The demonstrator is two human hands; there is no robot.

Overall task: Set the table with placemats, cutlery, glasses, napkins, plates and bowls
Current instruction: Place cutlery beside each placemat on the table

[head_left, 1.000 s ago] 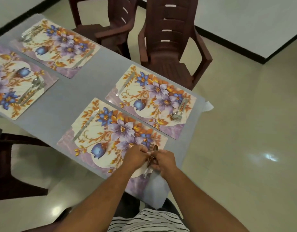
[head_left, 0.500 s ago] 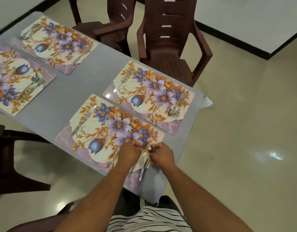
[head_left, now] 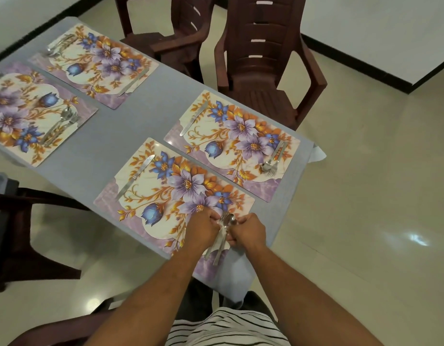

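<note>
Both hands meet over the near right end of the closest floral laminated placemat (head_left: 151,196): the left hand (head_left: 202,229) and right hand (head_left: 248,232) have fingers curled tight around a steel spoon and fork pair (head_left: 224,227), probably aligning them to mirror the steel table knife (head_left: 136,176) lying opposite. Beyond, the facing floral placemat (head_left: 231,143) already carries its cutlery. No writing is legible anywhere.
</note>
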